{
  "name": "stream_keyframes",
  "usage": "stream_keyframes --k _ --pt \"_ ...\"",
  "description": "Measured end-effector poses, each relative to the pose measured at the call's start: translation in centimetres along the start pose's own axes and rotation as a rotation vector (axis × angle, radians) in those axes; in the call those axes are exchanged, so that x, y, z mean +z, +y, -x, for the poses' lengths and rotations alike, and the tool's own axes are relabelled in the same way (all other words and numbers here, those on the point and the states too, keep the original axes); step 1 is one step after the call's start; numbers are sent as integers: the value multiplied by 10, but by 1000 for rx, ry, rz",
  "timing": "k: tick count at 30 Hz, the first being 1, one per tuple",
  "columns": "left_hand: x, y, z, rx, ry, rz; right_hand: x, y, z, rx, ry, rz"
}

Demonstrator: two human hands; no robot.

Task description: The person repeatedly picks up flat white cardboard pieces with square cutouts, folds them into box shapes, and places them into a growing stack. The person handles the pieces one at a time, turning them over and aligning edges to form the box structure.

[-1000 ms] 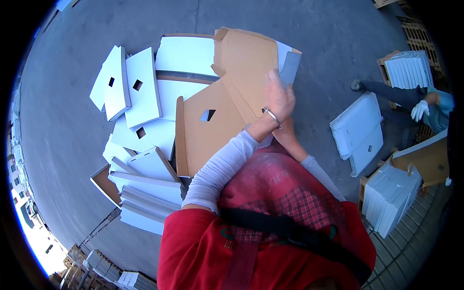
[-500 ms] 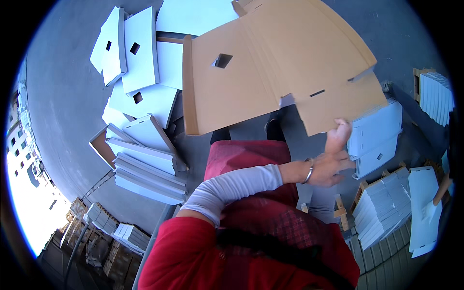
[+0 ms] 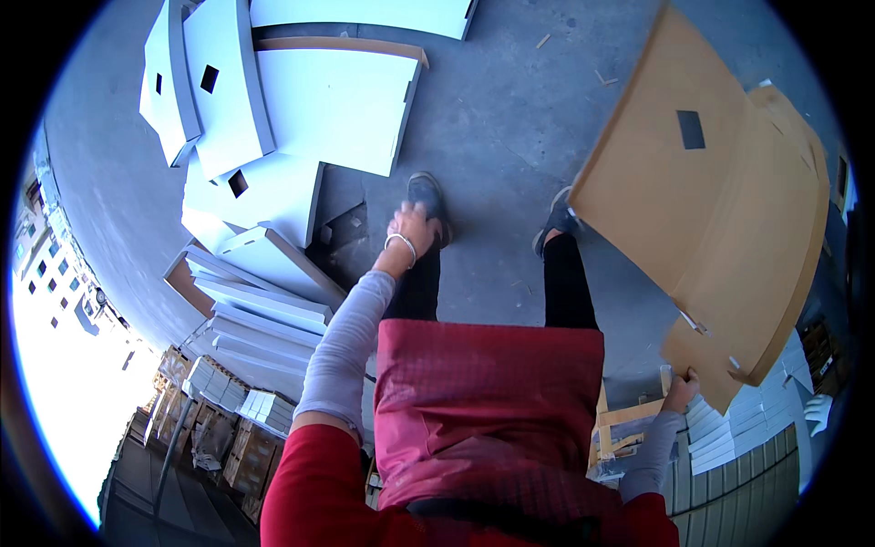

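My right hand point(image 3: 682, 390), low on the right, grips the near corner of a large brown cardboard sheet point(image 3: 706, 196). The sheet has folded edges, slots and a square cut-out, and stands tilted off to my right. My left hand point(image 3: 412, 228) is held out in front of me above my left shoe, with nothing in it; its fingers look loosely apart, slightly blurred. Left of that hand lie white flat cartons point(image 3: 337, 105), some with dark diamond-shaped holes.
More white folded cartons point(image 3: 273, 264) are piled at the left. Stacked white cardboard point(image 3: 738, 424) and a wooden pallet point(image 3: 629, 417) stand at the near right. Pallets point(image 3: 251, 456) with white bundles stand at the lower left. Small scraps lie on the grey floor point(image 3: 510, 109).
The brown sheet has swung from in front of me to the right in my right hand, uncovering floor and cartons. My left hand has moved from beside the right hand out to the left.
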State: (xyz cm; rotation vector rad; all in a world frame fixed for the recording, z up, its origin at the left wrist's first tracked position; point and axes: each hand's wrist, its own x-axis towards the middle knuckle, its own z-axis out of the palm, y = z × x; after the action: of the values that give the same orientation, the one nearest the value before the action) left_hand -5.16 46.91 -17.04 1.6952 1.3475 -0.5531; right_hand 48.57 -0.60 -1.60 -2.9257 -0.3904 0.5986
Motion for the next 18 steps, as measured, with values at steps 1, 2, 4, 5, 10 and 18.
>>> stream_keyframes --k 1,2,4,5,10,18 --pt "2 -20 -37 -28 58 -82 13 12 2 79 6 -66" --pt "1 -39 -78 -19 112 -172 36 33 13 172 19 -134" --pt "-4 -62 -154 -12 252 -355 84 52 15 228 -37 -162" --pt "-11 -69 -185 -5 326 -460 109 56 22 202 -112 -127" --pt "-28 -92 -311 43 463 -778 167 138 19 317 -360 -418" --pt "-50 -94 -323 -48 33 -959 257 55 44 859 -250 -477"
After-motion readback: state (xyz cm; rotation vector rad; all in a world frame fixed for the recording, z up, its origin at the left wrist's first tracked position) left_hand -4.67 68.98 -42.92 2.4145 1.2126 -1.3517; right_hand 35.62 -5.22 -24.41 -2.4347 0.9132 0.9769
